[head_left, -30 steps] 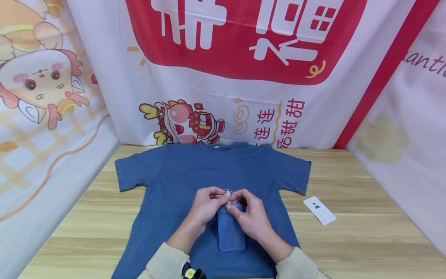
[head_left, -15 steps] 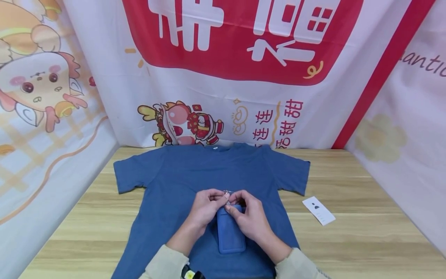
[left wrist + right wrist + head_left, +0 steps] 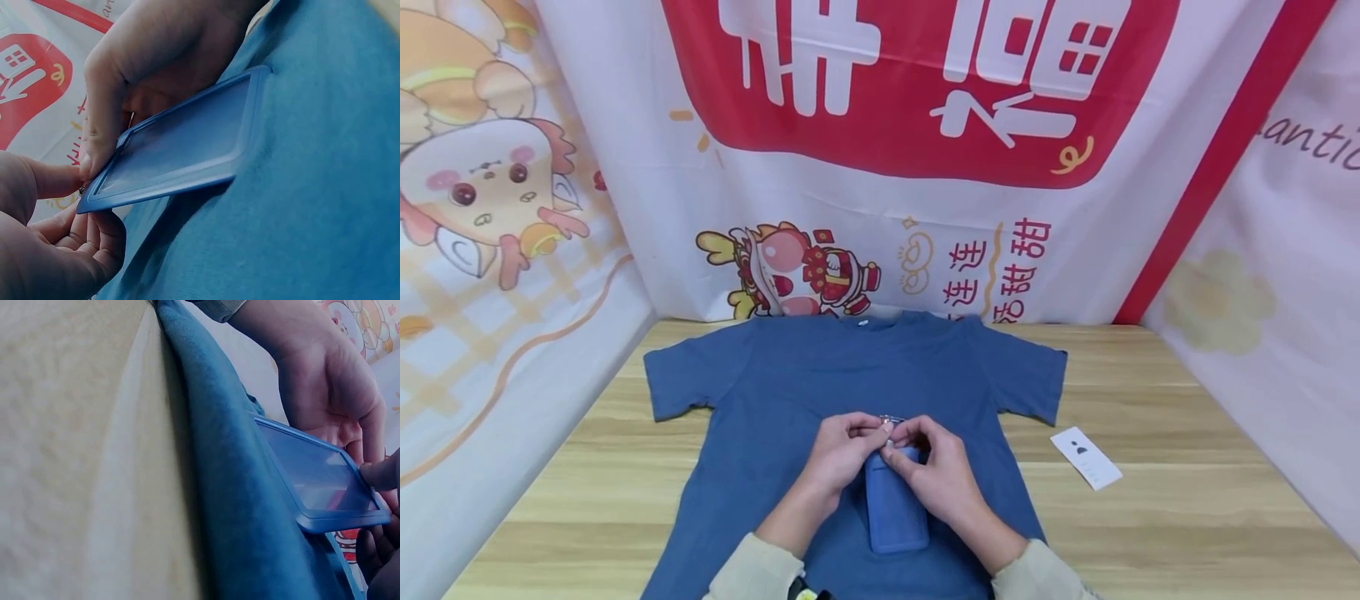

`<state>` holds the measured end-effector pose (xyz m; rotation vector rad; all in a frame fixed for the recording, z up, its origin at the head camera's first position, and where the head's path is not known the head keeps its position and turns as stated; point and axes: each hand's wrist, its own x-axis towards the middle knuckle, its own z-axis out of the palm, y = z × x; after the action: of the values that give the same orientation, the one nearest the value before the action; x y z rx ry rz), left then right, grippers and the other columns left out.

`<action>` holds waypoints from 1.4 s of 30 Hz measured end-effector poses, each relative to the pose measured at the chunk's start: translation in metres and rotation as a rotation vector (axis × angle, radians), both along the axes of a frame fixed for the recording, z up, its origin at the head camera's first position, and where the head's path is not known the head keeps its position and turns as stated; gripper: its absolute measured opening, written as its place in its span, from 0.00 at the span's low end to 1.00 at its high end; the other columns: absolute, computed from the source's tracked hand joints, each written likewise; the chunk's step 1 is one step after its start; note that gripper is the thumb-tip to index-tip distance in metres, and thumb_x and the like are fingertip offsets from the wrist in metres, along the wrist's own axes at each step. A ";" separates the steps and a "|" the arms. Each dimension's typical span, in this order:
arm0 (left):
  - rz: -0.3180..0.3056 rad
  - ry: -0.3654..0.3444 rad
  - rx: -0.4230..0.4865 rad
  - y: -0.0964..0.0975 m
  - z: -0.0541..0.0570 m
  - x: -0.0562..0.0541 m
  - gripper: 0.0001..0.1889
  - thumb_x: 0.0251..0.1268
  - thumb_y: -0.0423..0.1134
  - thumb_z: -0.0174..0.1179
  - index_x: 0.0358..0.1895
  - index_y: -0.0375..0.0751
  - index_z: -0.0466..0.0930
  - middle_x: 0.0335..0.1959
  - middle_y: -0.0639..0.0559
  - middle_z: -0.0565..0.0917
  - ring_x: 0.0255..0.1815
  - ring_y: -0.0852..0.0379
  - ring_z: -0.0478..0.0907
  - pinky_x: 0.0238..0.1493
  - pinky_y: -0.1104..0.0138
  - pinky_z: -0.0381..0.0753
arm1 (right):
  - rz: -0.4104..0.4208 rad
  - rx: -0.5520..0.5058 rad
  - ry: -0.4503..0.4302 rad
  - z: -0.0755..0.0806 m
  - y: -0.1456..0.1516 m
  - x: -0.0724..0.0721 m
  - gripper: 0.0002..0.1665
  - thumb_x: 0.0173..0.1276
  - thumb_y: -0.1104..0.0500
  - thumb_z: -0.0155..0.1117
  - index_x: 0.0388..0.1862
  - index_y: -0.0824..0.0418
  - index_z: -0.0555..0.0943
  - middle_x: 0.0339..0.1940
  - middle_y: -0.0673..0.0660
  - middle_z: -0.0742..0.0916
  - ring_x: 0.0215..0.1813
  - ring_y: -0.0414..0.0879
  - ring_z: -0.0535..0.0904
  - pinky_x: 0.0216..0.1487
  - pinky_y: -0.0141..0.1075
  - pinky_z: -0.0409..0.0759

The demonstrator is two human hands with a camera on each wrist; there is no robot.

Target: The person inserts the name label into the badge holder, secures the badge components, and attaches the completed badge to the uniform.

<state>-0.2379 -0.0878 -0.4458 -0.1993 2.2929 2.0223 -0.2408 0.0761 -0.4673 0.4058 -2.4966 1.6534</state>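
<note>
A blue badge holder (image 3: 897, 512) with a clear window (image 3: 187, 137) hangs over a blue T-shirt (image 3: 760, 417), its top end raised between both hands. My left hand (image 3: 841, 454) pinches the small metal clip (image 3: 891, 419) at that end between thumb and fingers. From the other side my right hand (image 3: 946, 475) pinches the holder's top edge, thumb on the front. Most of the clip is hidden by fingertips. In the left wrist view the holder's lower end meets the shirt, with a blue strap-like fold or shadow beneath it.
A white card (image 3: 1086, 457) with a dark figure printed on it lies right of the shirt on the wooden table (image 3: 1187, 500). Printed cloths hang behind and at both sides, such as the white and red back cloth (image 3: 850, 183).
Both hands keep their hold at nearly the same place. Everything sits slightly lower in the head view, and the holder's lower end has shifted a little downward.
</note>
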 end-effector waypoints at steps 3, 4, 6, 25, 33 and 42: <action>0.003 -0.007 0.004 -0.001 0.001 0.001 0.15 0.77 0.42 0.68 0.54 0.33 0.88 0.46 0.45 0.90 0.43 0.57 0.85 0.46 0.67 0.86 | 0.008 -0.008 -0.020 -0.001 0.000 0.001 0.12 0.66 0.55 0.82 0.44 0.49 0.86 0.40 0.46 0.89 0.44 0.41 0.83 0.48 0.33 0.80; 0.004 -0.008 0.005 -0.001 0.001 0.002 0.15 0.77 0.42 0.68 0.54 0.33 0.88 0.46 0.45 0.90 0.44 0.57 0.85 0.46 0.68 0.86 | 0.010 -0.011 -0.028 -0.001 0.000 0.001 0.13 0.65 0.54 0.83 0.44 0.49 0.86 0.41 0.46 0.89 0.44 0.41 0.83 0.49 0.34 0.80; 0.007 -0.008 0.003 -0.001 0.002 0.002 0.15 0.77 0.42 0.68 0.54 0.33 0.88 0.46 0.45 0.90 0.44 0.57 0.85 0.47 0.67 0.85 | 0.013 -0.014 -0.042 -0.001 0.000 0.002 0.15 0.63 0.53 0.84 0.45 0.47 0.86 0.42 0.45 0.89 0.45 0.41 0.83 0.50 0.34 0.80; 0.026 0.038 0.039 -0.001 0.007 0.001 0.14 0.76 0.41 0.69 0.51 0.32 0.89 0.46 0.45 0.91 0.41 0.60 0.84 0.44 0.70 0.84 | 0.031 -0.019 0.012 0.006 -0.001 0.002 0.13 0.66 0.60 0.82 0.45 0.52 0.86 0.41 0.48 0.89 0.46 0.43 0.83 0.51 0.35 0.81; 0.019 0.045 0.066 0.000 0.006 0.001 0.14 0.76 0.38 0.69 0.52 0.28 0.89 0.44 0.45 0.92 0.41 0.61 0.85 0.44 0.71 0.85 | 0.041 0.010 0.081 0.005 0.000 0.004 0.13 0.67 0.61 0.80 0.44 0.51 0.84 0.42 0.48 0.87 0.47 0.44 0.83 0.52 0.35 0.82; 0.027 0.034 0.070 0.001 0.008 0.002 0.14 0.75 0.39 0.69 0.52 0.29 0.90 0.49 0.43 0.92 0.45 0.60 0.85 0.47 0.70 0.86 | 0.044 0.021 0.104 0.005 0.001 0.004 0.12 0.69 0.61 0.79 0.45 0.51 0.84 0.42 0.48 0.87 0.48 0.45 0.82 0.53 0.35 0.82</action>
<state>-0.2357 -0.0866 -0.4380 -0.1935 2.2458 2.1317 -0.2363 0.0766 -0.4624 0.5378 -2.4486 1.5790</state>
